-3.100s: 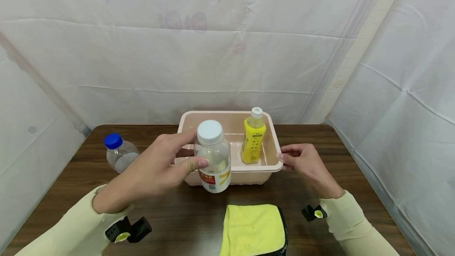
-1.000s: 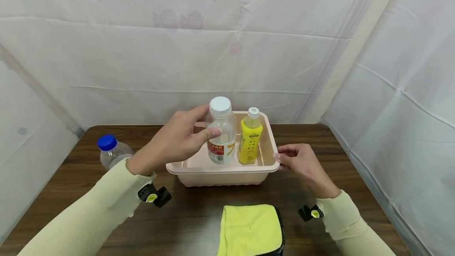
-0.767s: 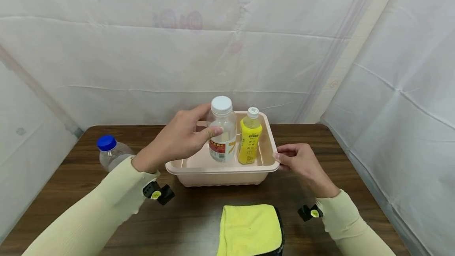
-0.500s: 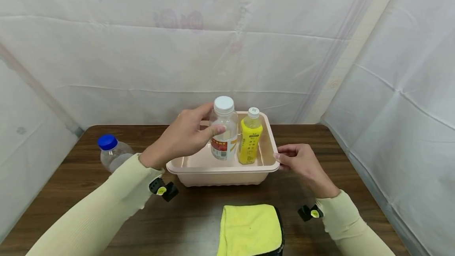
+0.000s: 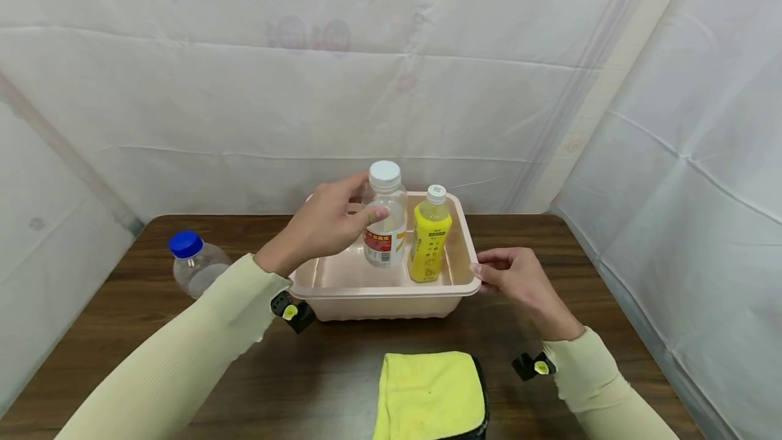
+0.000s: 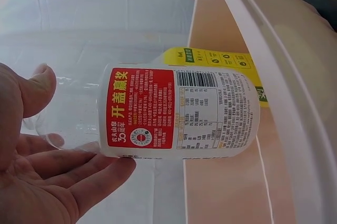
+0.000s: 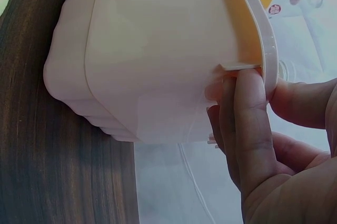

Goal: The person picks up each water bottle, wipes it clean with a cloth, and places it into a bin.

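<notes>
Bottle w/ wht cap (image 5: 394, 226): upright, lower part within basin's outline in head view, just beside yellow bottle (image 5: 430, 243); can't tell if base touches floor of basin (image 5: 379, 307).
L hand (image 5: 326, 219): clamped on wht-cap bottle, thumb one side, fingers other, round its clear upper part.
R hand (image 5: 519, 280): pinching basin at its R near corner.
L wrist view only: label's fine print, barcode up close, red panel w/ big yellow Chinese characters; cap not visible here. Yellow bottle partly hidden behind; a few R hand fingers at top edge.
R wrist view only: R thumb over rim, fingers tucked under lip; basin's outer wall, wavy near base; corner of wht-cap bottle's label w/ orange stripe.
Head view only: blue-cap bottle (image 5: 198, 267) on table (image 5: 342, 372), partly behind L sleeve (image 5: 183, 352); yellow cloth (image 5: 430, 392) in front of basin.
Basin matl: pale pink, looks plastic, smooth, rounded corners, rolled rim, sheen inside.
Bottle matl: wht-cap one clear, round-shouldered, wrapped label approx. lower half; yellow one slimmer, mostly sleeved in yellow; blue-cap one clear, squat.
Cloth: folded, soft nap, black edge along R side.
Table/backdrop: dark wood grain, rounded far corners; whitish creased sheeting (image 5: 305, 100) behind.
</notes>
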Action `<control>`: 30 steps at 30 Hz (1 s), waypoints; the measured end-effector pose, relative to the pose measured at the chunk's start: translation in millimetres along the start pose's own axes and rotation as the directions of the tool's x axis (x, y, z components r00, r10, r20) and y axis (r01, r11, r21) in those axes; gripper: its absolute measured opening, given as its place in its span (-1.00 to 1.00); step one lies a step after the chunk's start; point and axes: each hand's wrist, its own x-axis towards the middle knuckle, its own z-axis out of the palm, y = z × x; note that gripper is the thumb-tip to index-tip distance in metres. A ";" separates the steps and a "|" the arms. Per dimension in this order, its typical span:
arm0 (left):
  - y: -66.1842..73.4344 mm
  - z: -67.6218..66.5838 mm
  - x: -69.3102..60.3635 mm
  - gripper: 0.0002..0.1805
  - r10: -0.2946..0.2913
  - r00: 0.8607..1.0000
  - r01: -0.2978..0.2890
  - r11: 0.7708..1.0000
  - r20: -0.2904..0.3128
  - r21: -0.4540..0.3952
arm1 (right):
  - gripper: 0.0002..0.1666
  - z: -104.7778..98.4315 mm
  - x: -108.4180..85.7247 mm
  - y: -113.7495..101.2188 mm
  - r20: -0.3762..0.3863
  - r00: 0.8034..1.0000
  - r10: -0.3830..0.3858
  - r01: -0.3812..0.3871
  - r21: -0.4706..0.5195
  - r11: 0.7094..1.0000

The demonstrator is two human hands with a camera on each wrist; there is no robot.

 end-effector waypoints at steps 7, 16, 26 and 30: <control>-3.4 4.2 5.8 -0.32 -0.035 0.999 0.035 0.999 -0.001 -0.026 | -0.56 0.5 -1.4 -0.8 0.007 1.000 -0.001 0.001 0.015 1.000; -10.2 10.1 14.1 -0.37 -0.035 0.999 0.036 0.998 0.006 -0.050 | -0.57 0.1 -1.9 0.3 0.011 1.000 -0.013 0.012 0.024 1.000; -14.3 13.5 21.7 -0.35 -0.059 0.998 0.059 0.998 0.000 -0.001 | -0.59 0.6 -0.8 2.9 0.007 1.000 -0.019 0.019 0.018 1.000; -15.2 15.5 24.1 -0.37 -0.063 0.998 0.063 0.998 0.006 0.010 | -0.58 0.1 -1.4 2.1 0.006 1.000 -0.019 0.019 0.022 1.000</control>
